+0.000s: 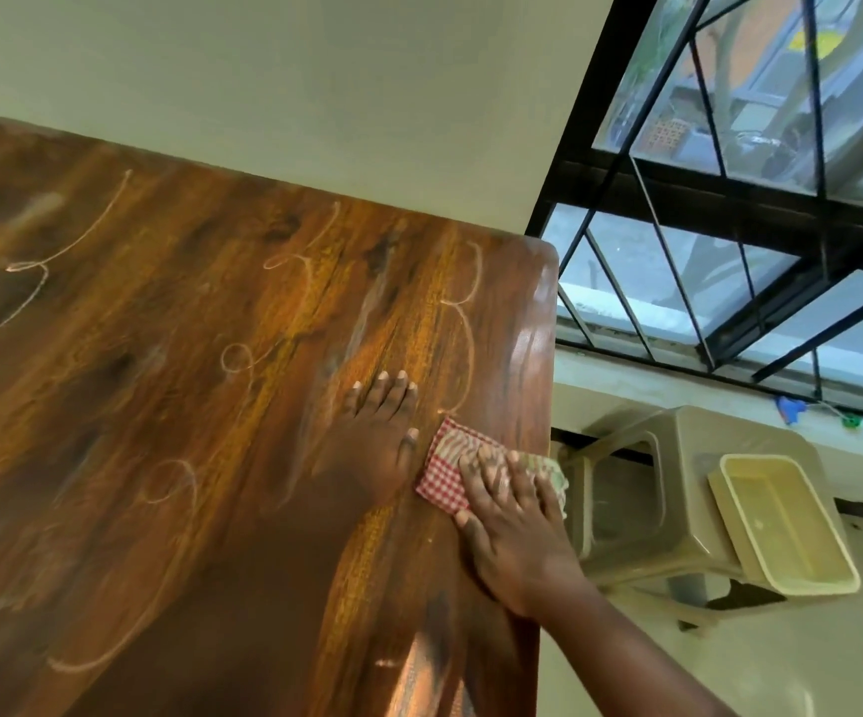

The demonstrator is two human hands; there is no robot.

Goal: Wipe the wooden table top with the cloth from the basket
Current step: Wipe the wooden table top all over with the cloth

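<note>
A person's right hand [512, 535] presses a folded red-checked cloth [450, 468] flat against the wooden tabletop [160, 406], its grip released, fingers straight and spread over the fabric near the tabletop's edge at 3 o'clock. The left hand [372, 437], also released, rests palm-down just beside the cloth at its 9 o'clock. Pale chalk-like loops [460, 323] mark the wood. A yellow basket [781, 525] sits on a plastic stool [677, 483] beyond the edge.
</note>
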